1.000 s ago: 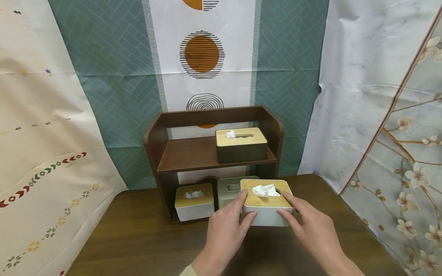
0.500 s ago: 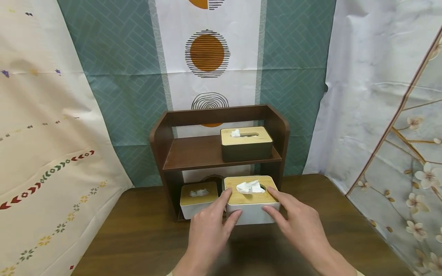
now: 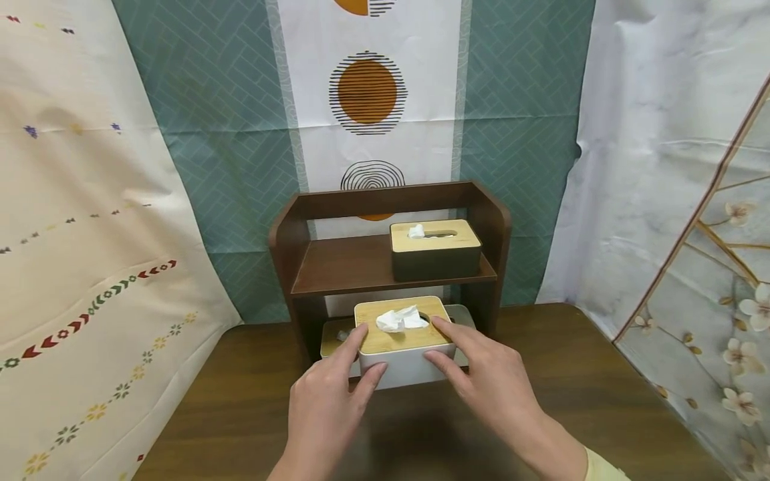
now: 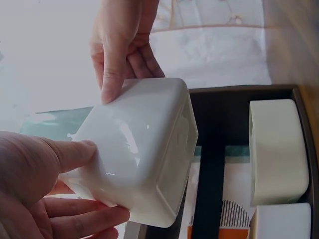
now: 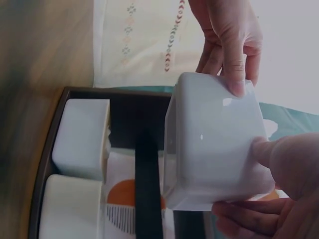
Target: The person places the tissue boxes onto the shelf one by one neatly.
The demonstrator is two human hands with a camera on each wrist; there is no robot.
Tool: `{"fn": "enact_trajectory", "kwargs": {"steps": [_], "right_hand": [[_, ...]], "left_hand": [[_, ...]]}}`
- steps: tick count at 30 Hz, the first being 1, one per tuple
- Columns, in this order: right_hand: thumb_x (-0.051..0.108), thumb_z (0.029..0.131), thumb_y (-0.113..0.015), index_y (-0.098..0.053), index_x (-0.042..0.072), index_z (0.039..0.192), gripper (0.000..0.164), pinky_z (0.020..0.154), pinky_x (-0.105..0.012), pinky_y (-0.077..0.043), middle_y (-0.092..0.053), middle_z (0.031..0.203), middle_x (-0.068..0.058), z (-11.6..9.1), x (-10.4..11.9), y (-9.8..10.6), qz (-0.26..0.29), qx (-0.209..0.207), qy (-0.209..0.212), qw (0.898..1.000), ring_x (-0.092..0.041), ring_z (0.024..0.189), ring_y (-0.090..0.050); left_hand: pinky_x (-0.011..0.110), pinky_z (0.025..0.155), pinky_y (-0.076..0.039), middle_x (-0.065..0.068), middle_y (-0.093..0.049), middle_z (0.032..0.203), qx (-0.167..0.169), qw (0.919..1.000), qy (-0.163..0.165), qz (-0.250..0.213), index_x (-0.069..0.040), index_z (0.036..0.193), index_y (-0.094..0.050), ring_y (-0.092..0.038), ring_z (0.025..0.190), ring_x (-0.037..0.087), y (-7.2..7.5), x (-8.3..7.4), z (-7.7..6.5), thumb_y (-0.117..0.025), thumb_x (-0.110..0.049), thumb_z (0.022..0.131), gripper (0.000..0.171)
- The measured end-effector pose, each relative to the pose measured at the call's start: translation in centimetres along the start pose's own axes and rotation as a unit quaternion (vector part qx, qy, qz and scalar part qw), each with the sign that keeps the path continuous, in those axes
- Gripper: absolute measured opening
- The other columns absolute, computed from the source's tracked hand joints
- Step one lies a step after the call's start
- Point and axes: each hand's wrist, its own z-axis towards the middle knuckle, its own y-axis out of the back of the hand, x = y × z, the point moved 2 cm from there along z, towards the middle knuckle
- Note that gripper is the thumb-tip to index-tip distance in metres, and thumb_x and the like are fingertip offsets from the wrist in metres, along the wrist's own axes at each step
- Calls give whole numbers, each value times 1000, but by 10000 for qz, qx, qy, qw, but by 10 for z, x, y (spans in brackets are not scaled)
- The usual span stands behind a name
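Between both hands, a white tissue box point(image 3: 402, 364) with a bamboo lid and a tissue sticking out is held up in front of the shelf. My left hand point(image 3: 327, 401) grips its left end, thumb on the front wall. At the right end my right hand point(image 3: 490, 384) grips it the same way, fingers at the lid's edge. Both wrist views show the box's white walls, with the left thumb point(image 4: 75, 154) and right thumb point(image 5: 264, 152) pressed on them. The held box partly hides two tissue boxes on the lower shelf, a white one point(image 3: 332, 339) and a grey-green one point(image 3: 462, 316).
A dark brown two-tier shelf point(image 3: 349, 264) stands at the back of the wooden table point(image 3: 240, 414). On its upper tier, at the right, sits a black tissue box point(image 3: 436, 262) with a bamboo lid. Patterned cloths hang behind and on both sides.
Both hands have carried the white tissue box leftward and slightly up, from before the shelf's right part to its middle. The head view has also shifted a little.
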Motion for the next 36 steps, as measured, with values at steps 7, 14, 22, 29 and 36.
{"fn": "enact_trajectory", "kwargs": {"steps": [7,14,22,29,36], "right_hand": [[40,93,-91,-74,18,145,60,86,-43,-66,-78,134,-2,17,14,-6,113,-16,349,9993,-20,116,-78],[41,96,-89,-74,17,146,57,87,-44,-65,-79,133,-3,35,28,-10,246,-116,619,9977,-20,115,-78],[39,99,-85,-71,15,148,56,82,-40,-64,-79,131,-2,55,40,-14,368,-194,812,9958,-16,110,-78],[40,100,-84,-72,15,148,56,82,-41,-65,-79,131,-5,72,47,-21,236,-195,842,9960,-20,110,-79],[38,102,-82,-72,13,147,52,79,-43,-64,-78,132,-7,88,50,-29,297,-146,758,9966,-24,108,-79]], "left_hand": [[46,61,-61,8,-83,117,-335,9993,-57,152,-16,147,-71,-78,80,29,17,9,3,-100,-27,83,71],[51,65,-63,11,-82,120,-533,9983,-65,210,-16,150,-69,-80,87,34,32,18,10,-100,-25,83,74],[58,65,-62,14,-81,122,-798,9964,-194,212,-14,149,-69,-80,92,40,41,29,22,-98,-22,86,70],[59,63,-60,15,-80,124,-947,9951,-241,179,-11,148,-69,-79,90,42,43,39,31,-95,-19,89,65],[58,62,-58,18,-81,120,-804,9967,5,80,-10,149,-67,-78,87,42,40,50,44,-93,-20,92,63]]}}
